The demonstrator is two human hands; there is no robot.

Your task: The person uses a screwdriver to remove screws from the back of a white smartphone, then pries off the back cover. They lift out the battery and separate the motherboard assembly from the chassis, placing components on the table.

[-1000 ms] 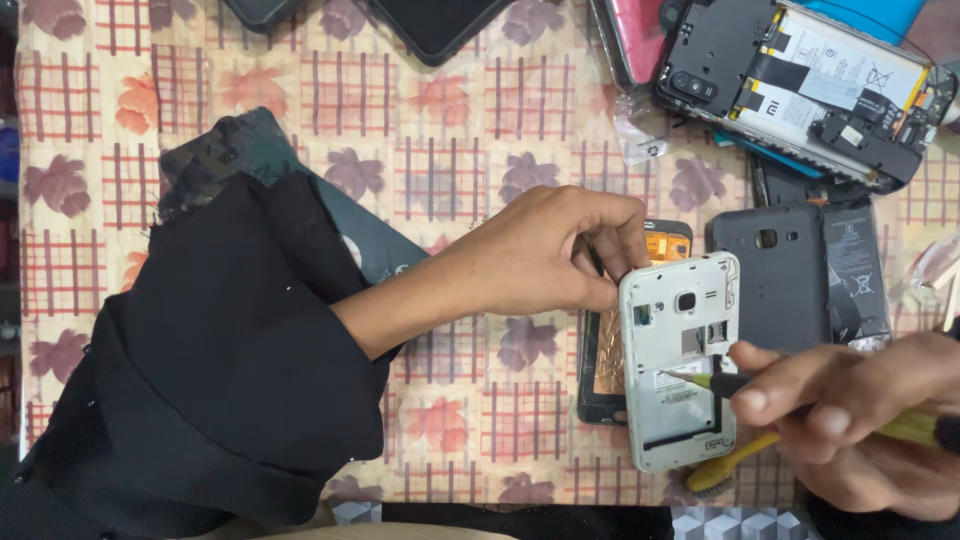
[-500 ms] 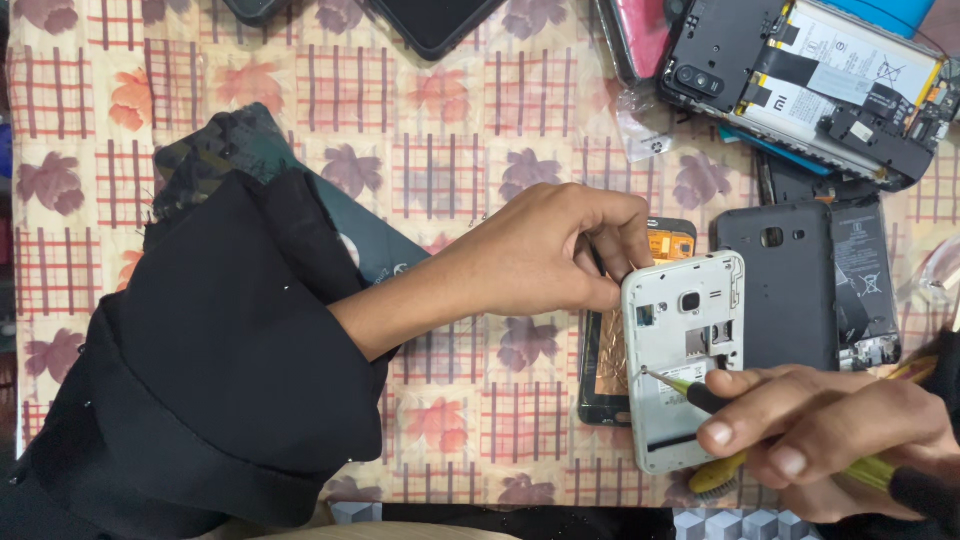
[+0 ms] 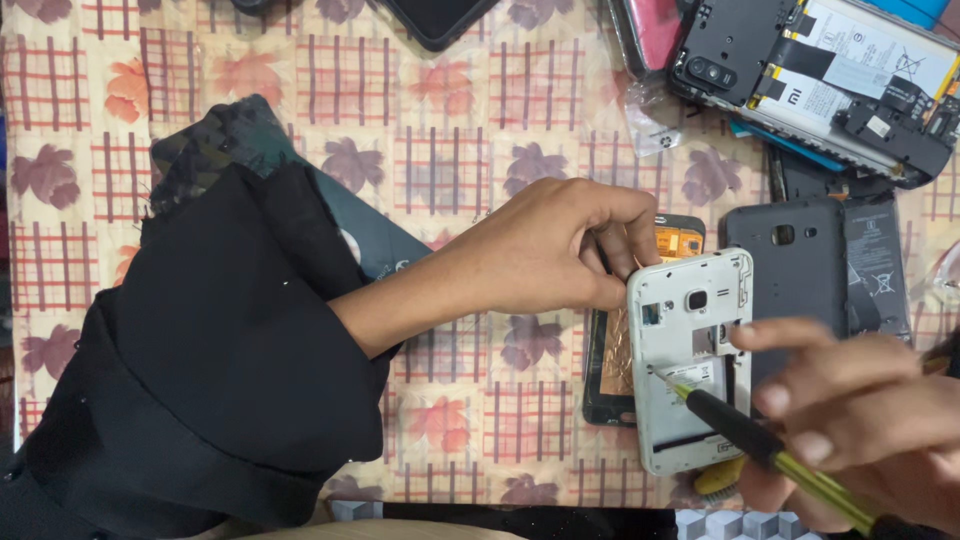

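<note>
My left hand (image 3: 545, 255), in a wide black sleeve, pinches the upper left corner of a white phone frame (image 3: 690, 300) that lies over a dark phone body with an orange-gold inner layer (image 3: 612, 350). My right hand (image 3: 860, 420) grips a screwdriver (image 3: 740, 430) with a black shaft collar and yellow-green handle. Its tip rests on the left inner edge of the white frame's open battery bay.
A black back cover (image 3: 790, 265) and a dark battery (image 3: 875, 270) lie right of the frame. An opened black phone (image 3: 820, 80) with white-labelled battery sits at the top right, a pink case (image 3: 655, 25) beside it, and a dark phone (image 3: 435, 20) at the top edge. The cloth (image 3: 450, 120) is checked with flowers.
My right hand has shifted left and up with the screwdriver, bringing the tip to the frame's left inner edge. The left hand keeps its hold.
</note>
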